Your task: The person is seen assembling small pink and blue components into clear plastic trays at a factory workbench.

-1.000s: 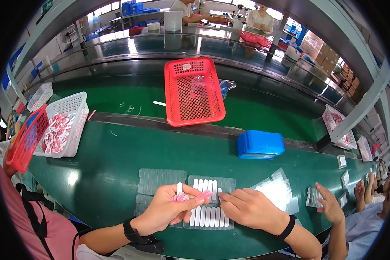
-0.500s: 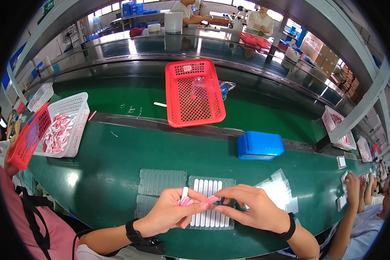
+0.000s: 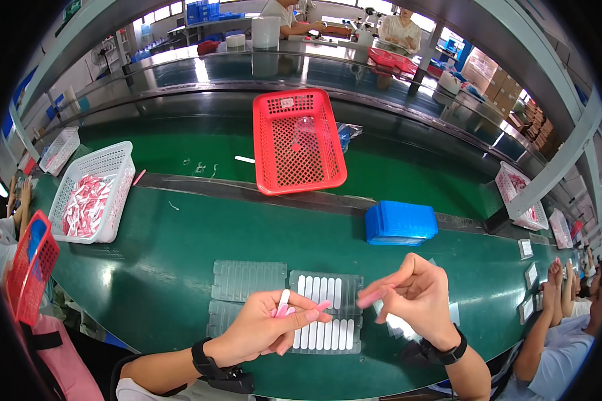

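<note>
My left hand (image 3: 272, 322) is closed around several small nail files (image 3: 285, 309), flat pink-and-white strips with rounded ends. One of them pokes out pink between thumb and forefinger. To its right, my right hand (image 3: 413, 299) pinches a single pink nail file (image 3: 372, 297), blurred by motion. Beneath and between the hands lies a clear plastic tray (image 3: 352, 281) with two rows of nail files, white faces up. My left hand hides part of it. Another clear tray (image 3: 250, 281) with grooves showing lies to its left, partly behind my left hand and wrist.
A white basket of nail files (image 3: 87, 207) stands at left, a red basket (image 3: 301, 184) straight ahead. Blue stacked trays (image 3: 401, 224) sit right of centre. Clear sheets (image 3: 401, 327) lie under my right hand. People work on both sides; a grey post (image 3: 558, 174) rises at right.
My right hand has moved right and up, away from my left hand, with a pink nail file. At far left, a red basket has been lowered away from the white one.
</note>
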The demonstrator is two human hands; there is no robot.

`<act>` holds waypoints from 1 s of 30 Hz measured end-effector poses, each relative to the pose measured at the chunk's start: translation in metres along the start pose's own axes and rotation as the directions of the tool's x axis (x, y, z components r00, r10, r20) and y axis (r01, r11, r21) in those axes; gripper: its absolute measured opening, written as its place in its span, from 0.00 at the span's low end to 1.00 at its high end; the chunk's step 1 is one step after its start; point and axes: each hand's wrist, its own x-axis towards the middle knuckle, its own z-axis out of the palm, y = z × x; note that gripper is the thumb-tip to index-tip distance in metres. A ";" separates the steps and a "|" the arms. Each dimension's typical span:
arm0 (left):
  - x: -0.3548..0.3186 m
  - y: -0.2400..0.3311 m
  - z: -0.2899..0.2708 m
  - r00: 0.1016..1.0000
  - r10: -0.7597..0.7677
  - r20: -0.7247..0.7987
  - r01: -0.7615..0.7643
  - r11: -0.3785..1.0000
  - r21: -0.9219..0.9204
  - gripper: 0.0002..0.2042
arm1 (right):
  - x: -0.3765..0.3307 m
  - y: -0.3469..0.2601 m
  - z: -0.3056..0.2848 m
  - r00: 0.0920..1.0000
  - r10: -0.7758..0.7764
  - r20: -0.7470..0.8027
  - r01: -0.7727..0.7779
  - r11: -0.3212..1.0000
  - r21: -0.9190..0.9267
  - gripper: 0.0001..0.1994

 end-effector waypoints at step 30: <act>-0.001 0.001 -0.003 1.000 -0.013 -0.004 0.013 1.000 -0.019 0.13 | 0.005 0.027 0.007 0.859 -0.235 0.455 0.486 0.096 -0.869 0.19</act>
